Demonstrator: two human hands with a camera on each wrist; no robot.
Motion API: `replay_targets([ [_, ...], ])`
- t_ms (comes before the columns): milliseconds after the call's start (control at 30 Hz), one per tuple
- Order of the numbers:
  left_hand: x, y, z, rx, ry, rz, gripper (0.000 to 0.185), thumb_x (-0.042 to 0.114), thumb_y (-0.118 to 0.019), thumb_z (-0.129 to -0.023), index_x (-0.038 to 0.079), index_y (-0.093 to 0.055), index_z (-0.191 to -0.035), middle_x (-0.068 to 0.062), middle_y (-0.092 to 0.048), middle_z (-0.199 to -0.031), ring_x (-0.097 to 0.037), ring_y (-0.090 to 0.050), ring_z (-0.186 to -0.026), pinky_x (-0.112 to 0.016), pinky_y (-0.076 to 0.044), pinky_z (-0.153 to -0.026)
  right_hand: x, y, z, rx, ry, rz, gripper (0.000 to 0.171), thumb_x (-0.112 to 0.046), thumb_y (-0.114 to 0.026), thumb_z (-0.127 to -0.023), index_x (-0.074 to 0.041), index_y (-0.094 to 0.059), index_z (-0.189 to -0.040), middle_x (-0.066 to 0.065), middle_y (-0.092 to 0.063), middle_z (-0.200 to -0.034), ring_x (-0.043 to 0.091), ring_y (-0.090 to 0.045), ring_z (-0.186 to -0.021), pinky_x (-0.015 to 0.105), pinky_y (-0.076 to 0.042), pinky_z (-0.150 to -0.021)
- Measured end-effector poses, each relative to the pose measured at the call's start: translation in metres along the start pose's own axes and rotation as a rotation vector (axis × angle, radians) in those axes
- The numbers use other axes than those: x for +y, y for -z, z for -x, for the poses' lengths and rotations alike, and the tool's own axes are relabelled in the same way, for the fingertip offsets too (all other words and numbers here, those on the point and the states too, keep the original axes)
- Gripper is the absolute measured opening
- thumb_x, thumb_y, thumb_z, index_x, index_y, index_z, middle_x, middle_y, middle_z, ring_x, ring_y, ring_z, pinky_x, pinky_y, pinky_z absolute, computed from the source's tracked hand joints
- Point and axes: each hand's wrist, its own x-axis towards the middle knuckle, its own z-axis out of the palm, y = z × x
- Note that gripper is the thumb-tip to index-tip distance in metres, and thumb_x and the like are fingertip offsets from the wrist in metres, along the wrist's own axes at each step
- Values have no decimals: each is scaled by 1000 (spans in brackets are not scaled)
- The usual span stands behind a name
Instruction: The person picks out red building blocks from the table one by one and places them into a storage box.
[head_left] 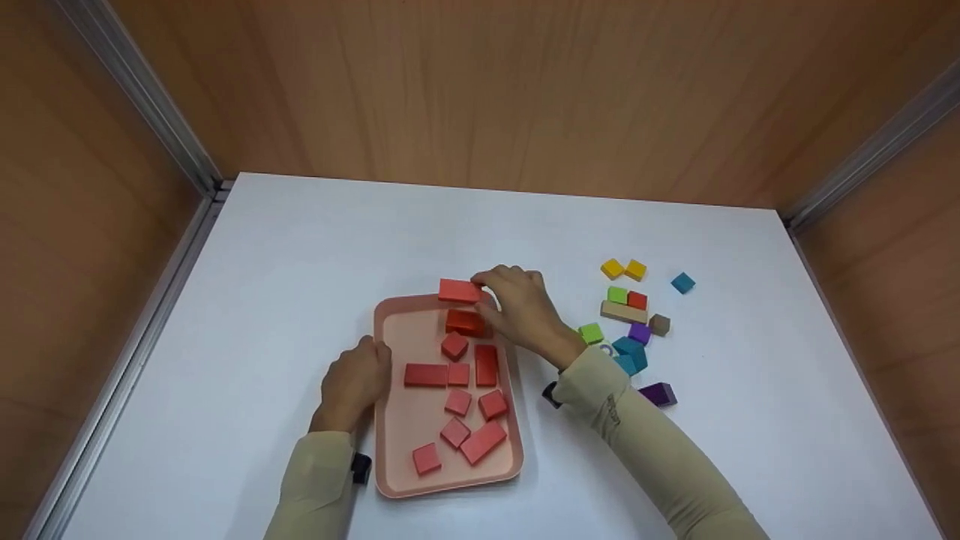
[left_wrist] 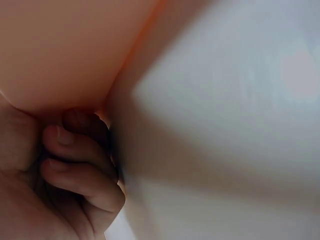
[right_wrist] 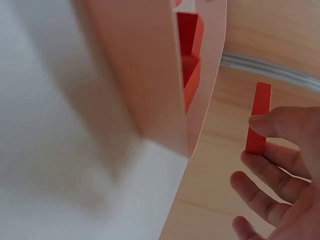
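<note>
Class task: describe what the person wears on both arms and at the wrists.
Both arms wear long, close-fitting pale beige sleeves down to the wrists. The right sleeve carries a small faint marking near the cuff. A small dark device sits at each wrist: left, right. The hands are bare.

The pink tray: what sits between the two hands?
In the head view, the pink tray with red blocks lies between the left hand and right hand.
</note>
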Motion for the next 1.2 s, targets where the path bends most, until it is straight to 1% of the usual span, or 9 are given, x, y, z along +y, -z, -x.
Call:
replay_targets([
  [300, 3, 0, 3, 35, -30, 9, 39, 28, -31, -105, -1, -55, -95, -14, -54, -70, -29, -56, -62, -45, -47, -56, -28, -18, -9, -4, 103, 2, 30, -21, -68, -94, -13, -65, -123, 0, -67, -112, 19, -60, -103, 45, -41, -91],
  [500, 4, -2, 0, 19, -28, 9, 39, 29, -33, -106, -2, -56, -99, -12, -54, -70, -27, -56, -62, -41, -45, -55, -40, -32, -7, -7, 136, -6, 32, -21, -69, -94, -14, -66, -126, 1, -68, -110, 20, -61, -99, 46, -42, -89],
  [567, 4, -3, 0, 17, -27, 6, 40, 29, -32, -106, -2, -56, -101, -12, -55, -70, -27, -57, -62, -41, -45, -55, -42, -37, -6, -7, 144, -7, 32, -20, -68, -94, -15, -65, -126, 0, -68, -110, 20, -60, -97, 47, -41, -91],
  [633, 4, -2, -1, 20, -25, 7, 40, 30, -32, -106, -2, -56, -102, -12, -55, -71, -27, -57, -63, -41, -46, -56, -44, -40, -6, -8, 147, -1, 31, -19, -68, -94, -15, -66, -125, 0, -68, -113, 20, -61, -100, 48, -41, -94],
  [733, 3, -1, -1, 18, -19, 8, 41, 30, -31, -106, -2, -56, -103, -12, -55, -72, -27, -57, -64, -42, -46, -57, -46, -43, -6, -15, 135, 19, 29, -17, -68, -93, -14, -67, -122, 0, -68, -118, 20, -60, -110, 51, -38, -98],
  [833, 2, -1, -1, 14, -12, 11, 42, 31, -30, -106, -3, -56, -104, -13, -55, -73, -28, -57, -65, -42, -47, -59, -48, -45, -7, -50, 101, 53, 25, -18, -69, -92, -14, -68, -116, 1, -69, -115, 21, -59, -114, 54, -37, -99],
  [1000, 1, -1, 0, 15, -9, 6, 41, 30, -31, -106, -3, -57, -105, -13, -55, -73, -29, -57, -66, -43, -47, -60, -52, -49, -9, -157, 39, 109, 18, -22, -70, -91, -17, -69, -108, -1, -67, -100, 22, -57, -100, 53, -35, -96],
  [1100, -1, -1, 1, 15, -8, 8, 41, 29, -31, -106, -3, -57, -106, -13, -55, -74, -29, -56, -67, -44, -46, -61, -54, -52, -9, -209, 30, 93, 21, -22, -73, -90, -16, -71, -110, -1, -67, -100, 22, -55, -95, 50, -35, -92],
  [1200, -2, -1, 1, 18, -11, 10, 41, 30, -31, -106, -3, -56, -106, -13, -55, -74, -29, -56, -67, -43, -47, -60, -55, -56, -8, -244, 47, 80, 24, -22, -74, -90, -15, -72, -112, -1, -68, -100, 22, -54, -93, 46, -36, -85],
])
